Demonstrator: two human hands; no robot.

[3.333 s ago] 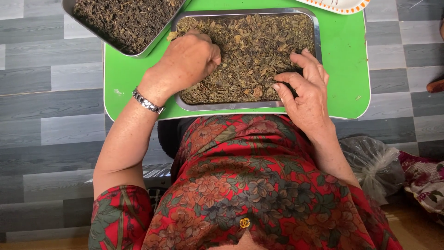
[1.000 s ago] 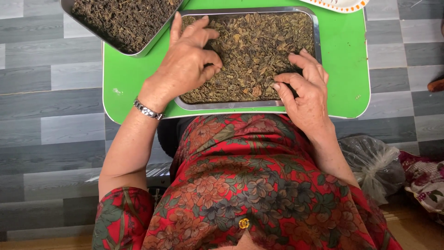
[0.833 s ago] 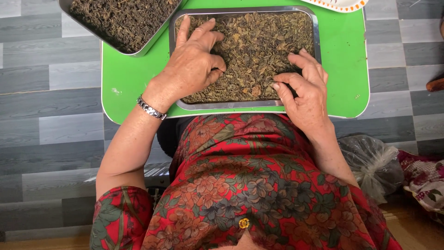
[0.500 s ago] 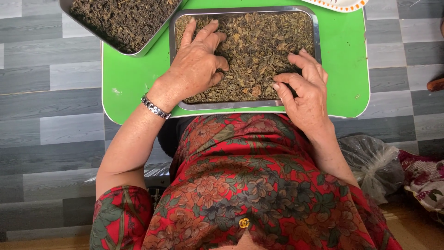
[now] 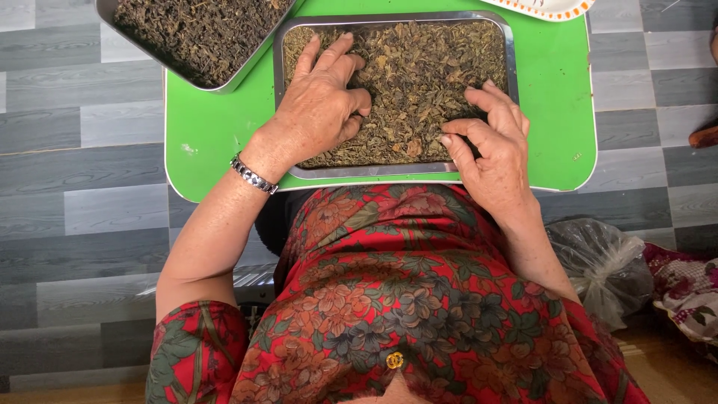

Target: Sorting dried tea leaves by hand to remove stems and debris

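Note:
A steel tray [image 5: 511, 52] full of dried green-brown leaves [image 5: 419, 75] lies on a small green table [image 5: 217, 127]. My left hand [image 5: 318, 101], a metal watch on its wrist, rests flat on the leaves at the tray's left side, fingers spread and pointing away from me. My right hand [image 5: 490, 146] sits at the tray's near right corner. Its curled fingertips touch the leaves and its thumb lies along the near rim. Neither hand grips anything that I can see.
A second steel tray [image 5: 108, 13] of darker dried leaves overlaps the table's far left corner. A white plate with an orange-dotted rim [image 5: 546, 7] is at the far edge. A clear plastic bag [image 5: 602, 265] and patterned cloth [image 5: 688, 292] lie on the grey plank floor to my right.
My left hand went from a loose fist at the tray's far left to an open palm, and slid down flat onto the leaves. My right hand stayed where it was.

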